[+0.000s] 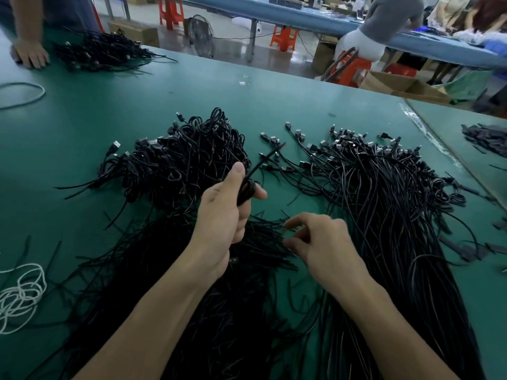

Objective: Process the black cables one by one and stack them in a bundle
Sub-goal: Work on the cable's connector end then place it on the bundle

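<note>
This is a factory assembly hall. A long green desk (274,94) carries heaps of identical black cables (384,187), and another worker's hand (30,54) rests at its far left corner. Beyond the desk's far edge are orange plastic stools (284,38), cardboard boxes (406,87), a floor fan (201,35) and people along a blue desk (315,20).

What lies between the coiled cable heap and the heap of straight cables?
Head view: the left hand, gripping one coiled cable, above a strip of green table.
</note>
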